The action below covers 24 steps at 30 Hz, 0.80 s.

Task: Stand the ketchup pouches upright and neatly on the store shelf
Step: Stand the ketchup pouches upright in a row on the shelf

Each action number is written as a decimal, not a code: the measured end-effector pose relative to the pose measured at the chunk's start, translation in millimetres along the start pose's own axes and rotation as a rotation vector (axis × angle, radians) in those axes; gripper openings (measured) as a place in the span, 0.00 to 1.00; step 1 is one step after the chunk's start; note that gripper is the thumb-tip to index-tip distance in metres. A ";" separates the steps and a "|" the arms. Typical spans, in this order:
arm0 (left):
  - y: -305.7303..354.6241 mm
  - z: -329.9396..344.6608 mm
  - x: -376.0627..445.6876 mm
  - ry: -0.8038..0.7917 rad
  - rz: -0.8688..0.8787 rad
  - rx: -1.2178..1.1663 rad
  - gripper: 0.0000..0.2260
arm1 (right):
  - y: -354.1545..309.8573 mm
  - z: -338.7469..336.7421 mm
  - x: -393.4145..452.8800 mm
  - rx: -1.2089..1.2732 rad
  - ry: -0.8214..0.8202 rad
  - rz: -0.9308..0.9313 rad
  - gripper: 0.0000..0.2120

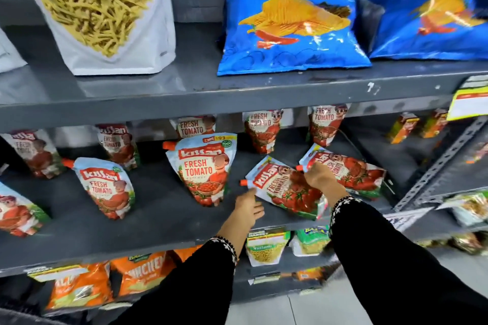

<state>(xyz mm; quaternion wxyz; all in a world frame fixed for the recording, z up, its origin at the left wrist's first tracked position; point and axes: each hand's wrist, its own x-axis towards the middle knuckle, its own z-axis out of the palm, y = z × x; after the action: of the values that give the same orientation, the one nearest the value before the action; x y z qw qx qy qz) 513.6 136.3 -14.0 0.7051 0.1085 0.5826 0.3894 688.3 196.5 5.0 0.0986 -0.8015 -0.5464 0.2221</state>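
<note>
Two Kissan ketchup pouches lie flat on the grey shelf (158,208). Right hand (320,175) pinches the far pouch (351,171); left hand (248,206), fingers loosely open, touches the near pouch (285,190).

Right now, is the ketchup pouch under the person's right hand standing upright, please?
No, tipped: the red-and-white ketchup pouch lies flat, spout leftward, right hand on it.
</note>
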 end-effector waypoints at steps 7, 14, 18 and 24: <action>-13.1 40.0 21.5 0.195 0.097 -0.032 0.16 | 28.7 -11.9 16.3 0.106 -0.246 -0.024 0.11; -12.8 58.1 19.9 0.664 0.551 0.478 0.10 | 64.7 -6.6 24.6 0.686 -0.369 0.045 0.09; 5.0 62.4 6.5 0.715 0.961 0.575 0.06 | 63.5 3.2 22.6 1.087 -0.294 -0.073 0.12; 5.0 55.8 8.7 0.651 0.961 0.505 0.01 | 50.2 19.0 20.3 1.009 -0.181 -0.154 0.10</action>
<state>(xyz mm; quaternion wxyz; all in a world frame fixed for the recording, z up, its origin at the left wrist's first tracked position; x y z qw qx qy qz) 562.2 162.3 -0.8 0.1909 0.3969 0.7274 0.5263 727.5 194.3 -36.9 0.4411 -0.5895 -0.4350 0.5183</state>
